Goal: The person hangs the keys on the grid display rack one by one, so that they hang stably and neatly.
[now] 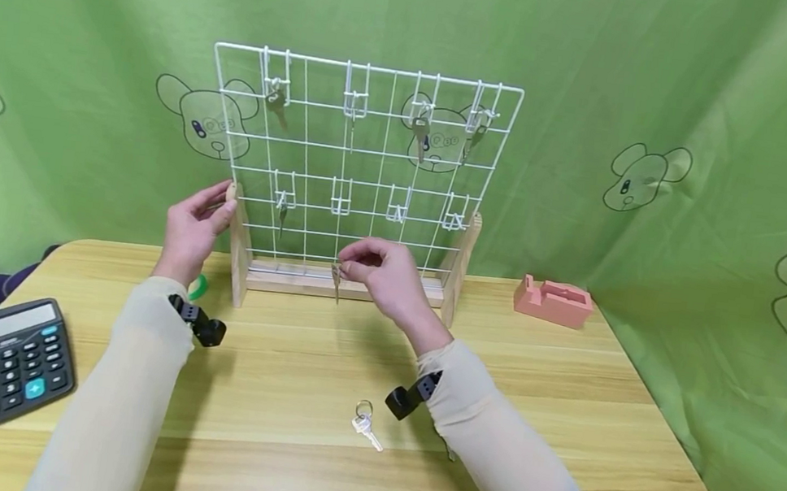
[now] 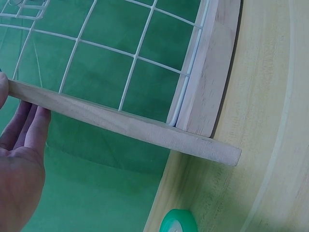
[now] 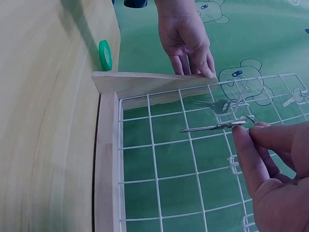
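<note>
A white wire grid rack stands upright in a wooden base. My left hand grips the top of its left wooden post, thumb on one side and fingers on the other. Between thumb and fingertips, my right hand pinches a key by its ring end, its blade pointing away from the fingers. That key is held in front of the grid's lower part. Several keys hang on the upper hooks, one of them at the upper left. Another hanging key is on the lower left hook.
On the table, a key with a ring lies near the front, and part of another key shows beside my right forearm. A calculator sits at left, a pink tape dispenser at right. Green tape lies by the left post.
</note>
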The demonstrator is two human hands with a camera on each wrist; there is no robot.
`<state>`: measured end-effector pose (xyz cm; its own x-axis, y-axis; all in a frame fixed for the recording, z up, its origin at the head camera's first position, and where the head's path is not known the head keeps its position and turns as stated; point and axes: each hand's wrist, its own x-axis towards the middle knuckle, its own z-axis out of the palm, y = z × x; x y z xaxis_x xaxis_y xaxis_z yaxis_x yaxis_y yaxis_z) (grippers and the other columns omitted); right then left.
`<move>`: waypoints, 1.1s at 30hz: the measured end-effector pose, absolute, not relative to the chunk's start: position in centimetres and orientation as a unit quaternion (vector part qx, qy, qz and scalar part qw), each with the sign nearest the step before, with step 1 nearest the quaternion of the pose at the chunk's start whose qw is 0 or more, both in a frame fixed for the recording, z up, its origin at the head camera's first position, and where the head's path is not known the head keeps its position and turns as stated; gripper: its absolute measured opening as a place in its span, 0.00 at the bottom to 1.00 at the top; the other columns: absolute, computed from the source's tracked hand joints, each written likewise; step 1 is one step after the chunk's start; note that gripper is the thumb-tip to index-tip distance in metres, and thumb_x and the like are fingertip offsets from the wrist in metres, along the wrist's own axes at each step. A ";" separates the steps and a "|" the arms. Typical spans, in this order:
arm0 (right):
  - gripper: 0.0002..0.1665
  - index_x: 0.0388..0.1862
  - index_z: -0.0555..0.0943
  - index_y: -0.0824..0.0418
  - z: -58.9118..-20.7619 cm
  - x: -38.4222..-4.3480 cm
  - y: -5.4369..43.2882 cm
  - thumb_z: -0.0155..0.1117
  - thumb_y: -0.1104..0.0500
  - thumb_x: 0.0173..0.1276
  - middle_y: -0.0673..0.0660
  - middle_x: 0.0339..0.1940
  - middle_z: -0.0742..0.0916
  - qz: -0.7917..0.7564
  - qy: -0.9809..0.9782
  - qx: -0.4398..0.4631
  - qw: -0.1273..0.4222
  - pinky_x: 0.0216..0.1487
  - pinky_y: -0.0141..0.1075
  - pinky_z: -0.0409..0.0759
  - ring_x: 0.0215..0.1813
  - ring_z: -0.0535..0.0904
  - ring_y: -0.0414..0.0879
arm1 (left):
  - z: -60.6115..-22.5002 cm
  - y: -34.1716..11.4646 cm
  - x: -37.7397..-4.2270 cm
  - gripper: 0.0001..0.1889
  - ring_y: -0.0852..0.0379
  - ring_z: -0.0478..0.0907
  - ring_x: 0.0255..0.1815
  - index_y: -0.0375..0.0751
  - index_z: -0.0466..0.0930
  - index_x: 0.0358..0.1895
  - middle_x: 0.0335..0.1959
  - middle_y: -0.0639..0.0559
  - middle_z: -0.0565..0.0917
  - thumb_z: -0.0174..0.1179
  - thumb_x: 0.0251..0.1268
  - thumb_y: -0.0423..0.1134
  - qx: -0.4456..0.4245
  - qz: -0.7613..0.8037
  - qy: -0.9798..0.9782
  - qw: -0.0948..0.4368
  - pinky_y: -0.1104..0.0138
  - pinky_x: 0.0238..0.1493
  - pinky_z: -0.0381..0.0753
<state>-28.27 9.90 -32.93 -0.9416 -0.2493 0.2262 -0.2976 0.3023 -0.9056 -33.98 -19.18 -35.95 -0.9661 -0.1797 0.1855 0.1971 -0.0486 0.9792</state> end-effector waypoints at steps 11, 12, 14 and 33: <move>0.08 0.41 0.85 0.63 -31.9 -29.1 9.1 0.68 0.70 0.63 0.55 0.37 0.86 0.579 -0.798 0.155 0.061 0.43 0.38 0.84 0.39 0.81 0.49 | -35.8 -19.3 -33.9 0.25 0.51 0.72 0.64 0.48 0.72 0.68 0.67 0.45 0.73 0.62 0.68 0.38 -0.011 -0.720 -0.682 0.130 0.71 0.60 0.76; 0.08 0.41 0.85 0.63 -31.8 -29.2 9.0 0.68 0.70 0.63 0.55 0.37 0.86 0.582 -0.796 0.154 0.065 0.43 0.38 0.84 0.39 0.81 0.49 | -35.8 -19.3 -33.9 0.25 0.51 0.72 0.64 0.48 0.72 0.68 0.67 0.46 0.73 0.62 0.68 0.39 -0.010 -0.721 -0.680 0.131 0.71 0.60 0.76; 0.08 0.42 0.85 0.63 -31.6 -29.2 8.8 0.68 0.70 0.63 0.55 0.37 0.86 0.589 -0.790 0.154 0.072 0.43 0.39 0.84 0.40 0.81 0.49 | -35.9 -19.3 -33.8 0.25 0.51 0.72 0.64 0.48 0.73 0.67 0.67 0.46 0.73 0.63 0.67 0.39 -0.009 -0.722 -0.679 0.130 0.72 0.60 0.76; 0.09 0.43 0.84 0.65 -30.9 -30.7 7.4 0.67 0.71 0.63 0.56 0.38 0.85 0.620 -0.767 0.124 0.109 0.42 0.36 0.83 0.40 0.79 0.49 | -35.9 -19.2 -33.8 0.25 0.51 0.71 0.64 0.48 0.72 0.68 0.68 0.46 0.72 0.62 0.68 0.38 -0.006 -0.724 -0.679 0.122 0.73 0.59 0.76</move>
<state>-30.71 7.44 -30.86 -0.9455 -0.0563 0.3208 -0.3255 0.2003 -0.9241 -33.85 -19.22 -35.89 -0.9703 -0.1684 0.1739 0.1842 -0.0472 0.9818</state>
